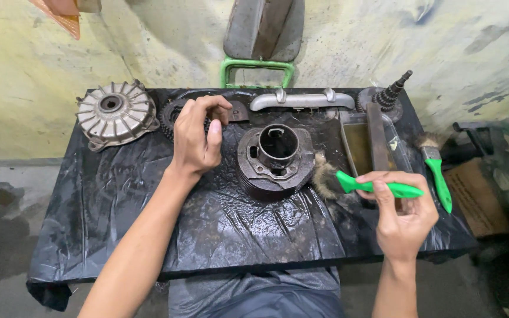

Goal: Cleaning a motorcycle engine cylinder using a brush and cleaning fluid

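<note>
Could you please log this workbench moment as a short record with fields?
Surface: table covered in black plastic sheet
Left hand: over the sprocket, fingers curled
Right hand: holding green-handled brush, bristles by the engine cylinder
Far left: finned hub
Right edge: second green brush, lying unused

Black-sheeted table (225, 235) with engine cylinder (275, 159), finned hub (113, 112), sprocket (169, 115), tray (357, 147), spare brush (434, 168).

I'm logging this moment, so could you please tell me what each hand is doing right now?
Left hand: fingers curled above the sprocket; whether it grips anything cannot be told.
Right hand: closed on the green-handled brush.
</note>
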